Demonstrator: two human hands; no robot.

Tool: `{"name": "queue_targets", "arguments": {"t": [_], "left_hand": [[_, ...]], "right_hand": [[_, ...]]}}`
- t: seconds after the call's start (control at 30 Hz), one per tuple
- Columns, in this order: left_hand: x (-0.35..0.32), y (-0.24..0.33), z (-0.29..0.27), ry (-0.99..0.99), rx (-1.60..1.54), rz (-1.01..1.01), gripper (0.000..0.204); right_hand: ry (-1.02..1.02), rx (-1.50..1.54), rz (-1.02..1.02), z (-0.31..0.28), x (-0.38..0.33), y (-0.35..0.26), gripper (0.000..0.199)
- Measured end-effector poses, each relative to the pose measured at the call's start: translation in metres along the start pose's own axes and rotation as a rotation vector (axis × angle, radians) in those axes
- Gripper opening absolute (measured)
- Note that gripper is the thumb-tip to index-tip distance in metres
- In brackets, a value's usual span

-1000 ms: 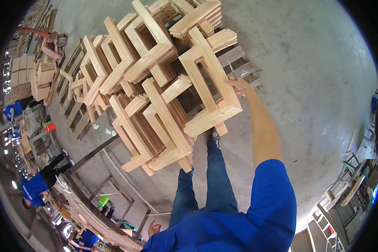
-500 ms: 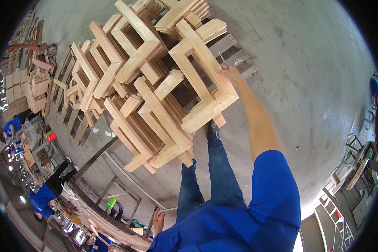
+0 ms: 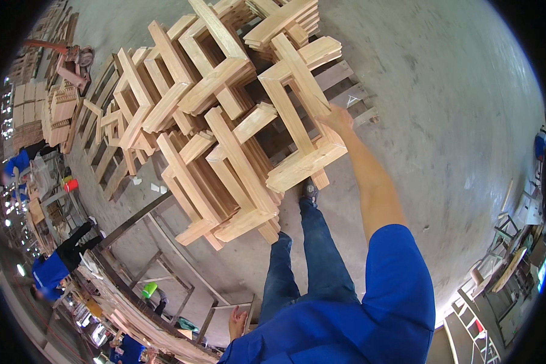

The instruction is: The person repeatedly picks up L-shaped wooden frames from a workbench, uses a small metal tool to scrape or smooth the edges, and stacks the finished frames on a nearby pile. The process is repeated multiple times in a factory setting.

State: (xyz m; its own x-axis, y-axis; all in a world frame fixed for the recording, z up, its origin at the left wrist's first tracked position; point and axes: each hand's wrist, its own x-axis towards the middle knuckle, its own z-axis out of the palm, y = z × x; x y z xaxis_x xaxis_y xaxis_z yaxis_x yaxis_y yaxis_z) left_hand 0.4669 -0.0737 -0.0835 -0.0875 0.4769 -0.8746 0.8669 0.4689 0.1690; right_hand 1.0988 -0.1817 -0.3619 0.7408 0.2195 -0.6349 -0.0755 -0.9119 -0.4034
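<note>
My right hand (image 3: 338, 120) reaches out to the near right wooden frame (image 3: 303, 161), a pale rectangular one lying on top of a stack, and rests at its right side member. The fingers are closed around a thin pointed tool, now hardly visible against the wood; its exact kind I cannot make out. My left hand (image 3: 237, 324) hangs low by my left hip, fingers loosely apart, holding nothing. More stacked wooden frames (image 3: 239, 170) stand immediately left of the one I touch.
A slatted wooden pallet (image 3: 364, 112) shows under the stacks. Further frame stacks (image 3: 158, 79) extend to the far left. A metal frame stand (image 3: 176, 285) and a long workbench (image 3: 133, 315) are at lower left, near a co-worker (image 3: 51, 270) in blue. A ladder (image 3: 476, 327) lies lower right.
My view has shifted slightly. The thin tool in my right hand stuck up beyond the frame's edge before; now the hand lies lower against the wood. My left hand's fingers have spread a little.
</note>
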Motion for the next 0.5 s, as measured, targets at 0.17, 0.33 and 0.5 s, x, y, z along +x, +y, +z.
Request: {"name": "queue_targets", "arguments": {"t": [0.17,0.33,0.5], "left_hand": [[0.000,-0.012,-0.001,-0.022,-0.054,-0.011,0.064],[-0.003,-0.030,0.005,-0.026,-0.229,0.031,0.062],[-0.005,-0.063,0.014,-0.030,-0.211,0.034,0.060]], "right_hand": [[0.053,-0.012,-0.058,0.001,0.000,-0.009,0.066],[0.253,0.043,-0.034,0.008,-0.008,0.010,0.063],[0.350,0.090,0.028,0.009,-0.067,0.024,0.042]]}}
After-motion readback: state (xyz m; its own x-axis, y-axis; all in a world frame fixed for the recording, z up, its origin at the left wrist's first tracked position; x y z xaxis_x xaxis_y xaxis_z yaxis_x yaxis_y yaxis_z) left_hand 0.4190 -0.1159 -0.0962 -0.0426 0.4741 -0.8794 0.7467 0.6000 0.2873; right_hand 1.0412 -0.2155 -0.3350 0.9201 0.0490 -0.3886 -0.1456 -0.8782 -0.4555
